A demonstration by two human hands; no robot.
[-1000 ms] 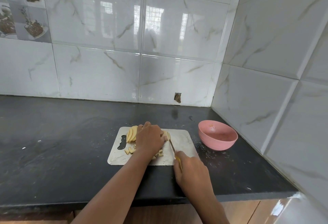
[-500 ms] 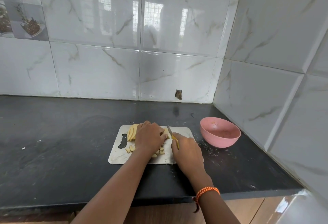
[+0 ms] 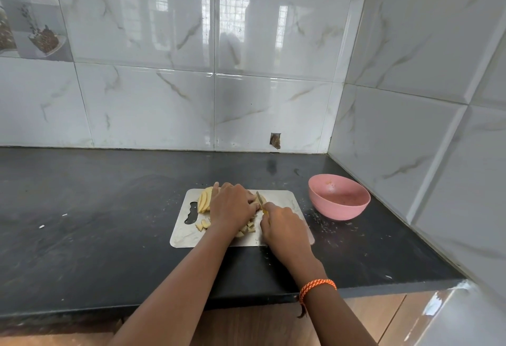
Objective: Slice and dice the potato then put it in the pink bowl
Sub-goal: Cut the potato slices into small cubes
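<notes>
Knife handle [image 3: 265, 211] hidden inside right hand [image 3: 284, 226]

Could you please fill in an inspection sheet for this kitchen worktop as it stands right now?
Surface: black countertop, with pale specks and crumbs scattered across it.
Job's things: potato slices and diced pieces lie on the metal cutting board; pink bowl stands right of the board, apart from it, holding only small bits.
Clutter: nothing seen beyond the crumbs.
Grippers: left hand holds potato down on the board; right hand grips the knife, blade beside the left fingers.
Cables: nothing seen.
Surroundings: white marble-look wall tiles; small hole in the tile near the corner.
</notes>
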